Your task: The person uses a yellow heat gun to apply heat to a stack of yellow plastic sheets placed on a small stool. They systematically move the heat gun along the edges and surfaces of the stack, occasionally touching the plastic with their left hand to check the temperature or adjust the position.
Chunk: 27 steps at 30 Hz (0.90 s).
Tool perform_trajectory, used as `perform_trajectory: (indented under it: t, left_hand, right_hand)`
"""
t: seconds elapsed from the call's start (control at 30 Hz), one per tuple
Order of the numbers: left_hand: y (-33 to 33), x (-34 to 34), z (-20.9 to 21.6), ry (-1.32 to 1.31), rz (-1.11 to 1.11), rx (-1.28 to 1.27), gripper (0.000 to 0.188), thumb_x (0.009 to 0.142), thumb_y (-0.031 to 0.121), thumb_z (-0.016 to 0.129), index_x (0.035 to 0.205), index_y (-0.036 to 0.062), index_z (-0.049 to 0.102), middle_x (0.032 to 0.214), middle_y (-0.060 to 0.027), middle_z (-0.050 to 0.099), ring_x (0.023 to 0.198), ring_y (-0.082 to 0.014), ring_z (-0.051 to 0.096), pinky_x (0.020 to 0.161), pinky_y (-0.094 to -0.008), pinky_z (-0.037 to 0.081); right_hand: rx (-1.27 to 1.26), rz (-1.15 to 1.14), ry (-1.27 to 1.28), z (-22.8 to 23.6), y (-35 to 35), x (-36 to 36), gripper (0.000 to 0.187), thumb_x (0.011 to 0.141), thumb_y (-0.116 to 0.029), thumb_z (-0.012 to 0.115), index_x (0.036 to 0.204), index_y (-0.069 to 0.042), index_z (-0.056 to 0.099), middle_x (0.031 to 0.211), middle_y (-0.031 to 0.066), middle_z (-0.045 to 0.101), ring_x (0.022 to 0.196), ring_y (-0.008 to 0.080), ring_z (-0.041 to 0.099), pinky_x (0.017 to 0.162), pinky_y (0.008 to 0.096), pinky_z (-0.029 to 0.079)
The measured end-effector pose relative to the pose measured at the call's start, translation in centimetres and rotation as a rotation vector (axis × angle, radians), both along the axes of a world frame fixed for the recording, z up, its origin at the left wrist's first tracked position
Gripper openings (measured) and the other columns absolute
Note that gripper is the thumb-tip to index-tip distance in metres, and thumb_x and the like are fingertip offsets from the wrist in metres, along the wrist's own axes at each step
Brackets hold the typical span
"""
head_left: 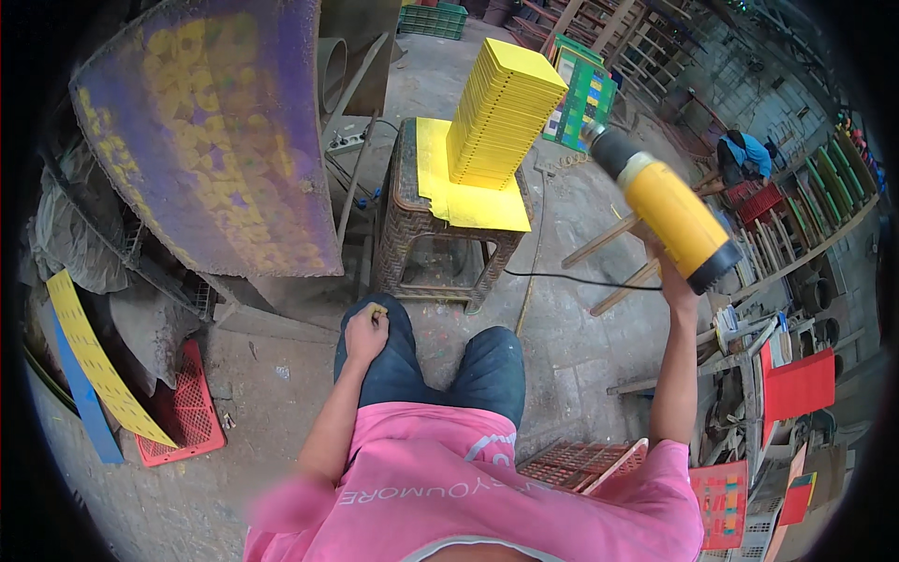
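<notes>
My right hand (676, 281) is wrapped round a yellow heat gun (676, 208) with a black rear end. The tool is raised at the right, its dark nozzle aimed up and left toward the yellow stack. My left hand (366, 333) rests on my left knee with its fingers curled closed; whether something small is in them I cannot make out. Ahead of my knees stands a brown woven-pattern plastic stool (403, 211). On it lies a yellow sheet (478, 208), and a tall, slightly leaning stack of yellow plastic pieces (506, 112) stands on that sheet.
A big purple and yellow stained panel (215, 140) stands at the left. A black cable (581, 279) runs near the stool. Red crates (192, 407) sit low at the left, and red panels (799, 385) at the right. A person in blue (746, 153) crouches far right.
</notes>
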<state>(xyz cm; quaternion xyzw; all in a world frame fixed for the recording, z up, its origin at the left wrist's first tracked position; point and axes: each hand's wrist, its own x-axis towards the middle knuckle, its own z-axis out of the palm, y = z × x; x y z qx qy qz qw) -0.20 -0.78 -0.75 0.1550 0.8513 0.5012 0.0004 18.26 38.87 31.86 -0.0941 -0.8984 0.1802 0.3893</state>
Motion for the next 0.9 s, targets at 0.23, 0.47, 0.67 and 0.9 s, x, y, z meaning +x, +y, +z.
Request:
perform_trajectory:
  t: [0.23, 0.47, 0.67, 0.9]
  left_hand:
    - [-0.2, 0.1, 0.7, -0.037, 0.007, 0.012, 0.012, 0.081, 0.012, 0.061, 0.089, 0.0049, 0.066, 0.070, -0.0165, 0.063, 0.061, -0.0310, 0.062, 0.058, -0.0397, 0.047]
    - [-0.2, 0.0, 0.6, -0.057, -0.020, 0.031, 0.013, 0.081, 0.011, 0.061, 0.089, 0.0033, 0.067, 0.072, -0.0173, 0.063, 0.062, -0.0305, 0.062, 0.059, -0.0385, 0.047]
    - [0.0, 0.1, 1.0, -0.017, -0.015, 0.044, 0.014, 0.082, 0.011, 0.060, 0.090, 0.0022, 0.067, 0.072, -0.0176, 0.063, 0.062, -0.0294, 0.062, 0.060, -0.0372, 0.047]
    - [-0.1, -0.1, 0.6, -0.016, -0.010, 0.035, 0.014, 0.082, 0.011, 0.059, 0.089, 0.0030, 0.067, 0.069, -0.0169, 0.063, 0.061, -0.0288, 0.062, 0.058, -0.0378, 0.047]
  right_hand:
    - [0.055, 0.247, -0.479, -3.4, 0.1, 4.2, 0.051, 0.070, -0.010, 0.081, 0.117, -0.004, 0.062, 0.119, 0.0115, 0.064, 0.111, 0.0261, 0.061, 0.097, 0.0377, 0.046]
    - [0.264, 0.190, -0.477, -8.1, 6.3, 7.2, 0.081, 0.057, -0.020, 0.083, 0.129, -0.002, 0.049, 0.122, 0.0161, 0.058, 0.115, 0.0333, 0.056, 0.106, 0.0432, 0.037]
    - [0.579, 0.035, -0.138, -4.2, 0.7, 3.8, 0.038, 0.078, -0.012, 0.069, 0.115, -0.007, 0.065, 0.115, 0.0139, 0.065, 0.111, 0.0337, 0.059, 0.097, 0.0424, 0.044]
    - [0.076, -0.166, 0.273, -2.1, -4.0, 0.1, 0.016, 0.092, -0.010, 0.065, 0.106, -0.002, 0.067, 0.093, 0.0026, 0.067, 0.087, 0.0136, 0.065, 0.076, 0.0279, 0.051]
